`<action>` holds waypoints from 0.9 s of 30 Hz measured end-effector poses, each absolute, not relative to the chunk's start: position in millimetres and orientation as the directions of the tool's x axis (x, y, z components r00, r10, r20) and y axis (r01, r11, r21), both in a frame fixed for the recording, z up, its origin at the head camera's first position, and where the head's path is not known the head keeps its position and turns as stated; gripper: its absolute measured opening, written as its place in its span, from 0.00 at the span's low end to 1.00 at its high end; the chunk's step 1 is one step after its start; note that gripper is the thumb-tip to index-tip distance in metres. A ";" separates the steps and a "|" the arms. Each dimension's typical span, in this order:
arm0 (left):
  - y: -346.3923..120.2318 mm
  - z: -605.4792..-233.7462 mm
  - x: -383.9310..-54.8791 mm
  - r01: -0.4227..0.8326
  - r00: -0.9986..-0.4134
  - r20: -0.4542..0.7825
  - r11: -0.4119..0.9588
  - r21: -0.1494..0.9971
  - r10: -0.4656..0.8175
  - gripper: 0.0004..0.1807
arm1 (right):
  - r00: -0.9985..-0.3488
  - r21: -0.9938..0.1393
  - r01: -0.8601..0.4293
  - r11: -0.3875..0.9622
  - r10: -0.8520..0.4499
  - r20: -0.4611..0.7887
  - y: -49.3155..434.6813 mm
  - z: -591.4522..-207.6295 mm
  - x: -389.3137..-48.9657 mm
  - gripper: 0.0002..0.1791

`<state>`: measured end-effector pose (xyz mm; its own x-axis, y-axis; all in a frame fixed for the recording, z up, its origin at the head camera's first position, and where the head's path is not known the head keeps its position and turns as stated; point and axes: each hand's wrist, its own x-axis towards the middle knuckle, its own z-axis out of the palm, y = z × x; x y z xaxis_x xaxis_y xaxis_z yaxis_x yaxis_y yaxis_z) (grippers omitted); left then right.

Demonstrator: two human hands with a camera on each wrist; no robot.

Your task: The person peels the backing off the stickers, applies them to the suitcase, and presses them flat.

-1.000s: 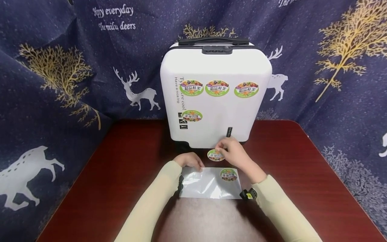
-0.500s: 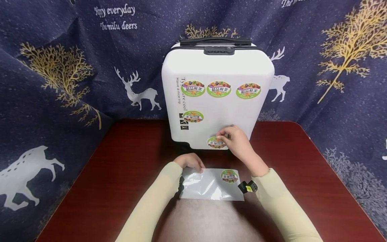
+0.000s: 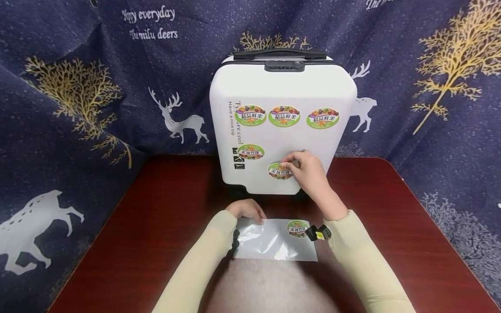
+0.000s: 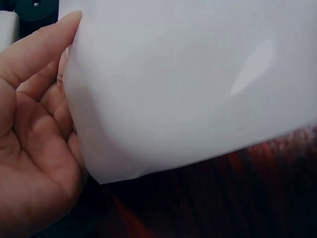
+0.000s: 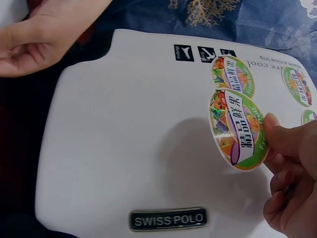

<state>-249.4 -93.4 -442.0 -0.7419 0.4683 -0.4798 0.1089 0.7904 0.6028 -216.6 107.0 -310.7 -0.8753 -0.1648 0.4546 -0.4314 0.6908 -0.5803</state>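
My right hand (image 3: pixel 310 174) pinches an oval fruit sticker (image 3: pixel 278 172) by its edge, in front of the lower part of a white suitcase (image 3: pixel 282 82). In the right wrist view the sticker (image 5: pixel 237 130) is held off the suitcase, which bears a soft shadow. My left hand (image 3: pixel 247 210) holds the upper left of a glossy white sticker sheet (image 3: pixel 270 243), between thumb and fingers in the left wrist view. One sticker (image 3: pixel 296 227) remains on that sheet. Three stickers form a row high on the suitcase, and another sticker (image 3: pixel 251 152) sits lower left.
The suitcase stands upright at the back of a dark red table (image 3: pixel 176 208). Its SWISS POLO badge (image 5: pixel 168 219) shows in the right wrist view. Behind hangs a blue cloth (image 3: pixel 188 65) with deer and gold trees. Black wrist devices sit at both cuffs.
My right hand has lifted the pinched sticker from below the suitcase's bottom edge to in front of its lower middle. The left hand still holds the sheet in the same place.
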 end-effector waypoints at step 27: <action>-94.2 -439.3 -247.4 0.115 -0.741 -0.469 0.779 0.616 0.481 0.16 | -0.777 -0.467 -0.492 0.735 -0.128 0.617 96.0 -292.0 -222.8 0.07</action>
